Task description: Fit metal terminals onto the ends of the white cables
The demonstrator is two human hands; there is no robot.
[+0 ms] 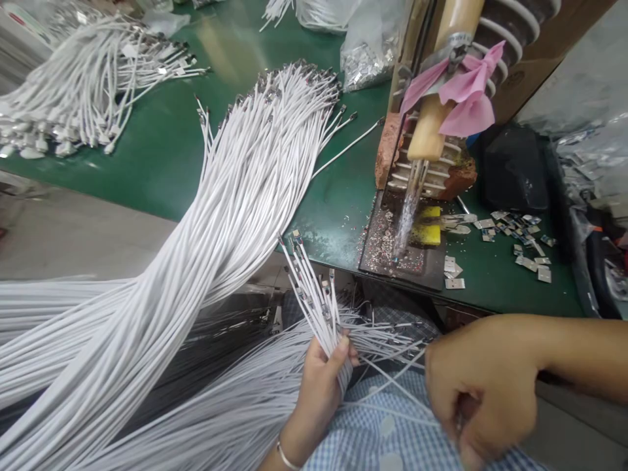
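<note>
My left hand (pixel 321 386) is closed round a small fan of white cables (pixel 314 294) whose metal-tipped ends point up toward the bench edge. My right hand (pixel 478 386) is curled in a pinch low over my checked lap, gripping the ends of a few thin white cables (pixel 392 386) that run across to the left. A very large bundle of white cables (pixel 230 190) lies over the green bench (pixel 161 150) and spills down to the lower left.
A soldering iron with a wooden handle (pixel 436 98) and pink cloth hangs in a coiled stand over a dark tray (pixel 387 245) with a yellow sponge. Small metal connector shells (pixel 520 239) lie scattered at right. Another cable heap (pixel 83 85) sits far left.
</note>
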